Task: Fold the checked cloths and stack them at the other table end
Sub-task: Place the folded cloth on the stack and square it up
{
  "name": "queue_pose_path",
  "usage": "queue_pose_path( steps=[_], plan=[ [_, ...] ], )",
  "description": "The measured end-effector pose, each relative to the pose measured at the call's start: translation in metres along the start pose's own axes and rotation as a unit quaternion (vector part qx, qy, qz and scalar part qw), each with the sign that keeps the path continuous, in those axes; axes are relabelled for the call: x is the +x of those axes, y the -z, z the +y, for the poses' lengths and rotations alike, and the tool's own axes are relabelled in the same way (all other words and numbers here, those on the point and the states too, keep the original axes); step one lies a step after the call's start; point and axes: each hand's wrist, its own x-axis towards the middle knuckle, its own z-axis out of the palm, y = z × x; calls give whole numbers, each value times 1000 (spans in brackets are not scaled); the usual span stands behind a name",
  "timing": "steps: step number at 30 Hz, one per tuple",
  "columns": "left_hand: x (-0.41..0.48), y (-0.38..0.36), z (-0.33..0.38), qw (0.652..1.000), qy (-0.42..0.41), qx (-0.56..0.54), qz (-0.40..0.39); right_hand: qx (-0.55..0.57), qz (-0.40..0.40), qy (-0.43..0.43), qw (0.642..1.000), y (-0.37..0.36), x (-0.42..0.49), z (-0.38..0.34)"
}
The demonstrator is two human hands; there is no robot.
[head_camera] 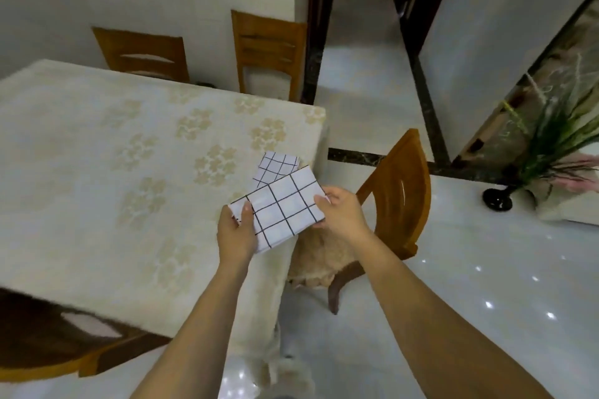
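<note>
at the lower left we see a dark wooden chair [48, 347] drawn up to the tabletop [97, 172], which wears a cream covering printed with pale flowers. along its far side stand a lighter chair [142, 55] and a slatted chair [269, 48]. near the tabletop's right edge the left hand [235, 233] grips the near left corner of the large-check cloth [282, 207], thumb pressed on top and the other fingers curled beneath. this folded cloth lies flat between both hands, over the tabletop's edge; we cannot tell whether it touches the surface. just behind it, partly covered by it, a folded small-check cloth [275, 168] lies on the tabletop. the right hand [343, 214] pinches the large-check cloth's right edge, fingers curled round it. beyond that hand stands a cushioned chair [402, 191], and at the far right a green plant [557, 139] rises from a dark vase [497, 201] on the shiny floor [453, 301].
</note>
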Motion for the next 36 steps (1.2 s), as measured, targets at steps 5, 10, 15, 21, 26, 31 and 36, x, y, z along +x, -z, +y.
queue_pose_path(
  steps=[5,10,15,21,26,31,36],
  plan=[
    [28,-43,-16,996,70,-27,51,-72,-55,-3,996,3,57,5],
    [66,-105,-16,991,101,-63,62,-184,-70,-12,980,42,127,-14],
    [95,-138,-9,987,117,-57,90,-217,-89,3,972,60,192,-40],
    [119,-149,-21,969,158,-44,186,-229,-165,12,959,33,267,-22],
    [138,-167,-31,946,210,-27,244,-286,-252,38,924,-2,335,-11],
    [147,-190,-31,927,236,8,291,-336,-343,90,872,-22,381,0],
    [154,-206,-29,914,243,37,322,-378,-380,127,835,-28,395,9]
  ],
)
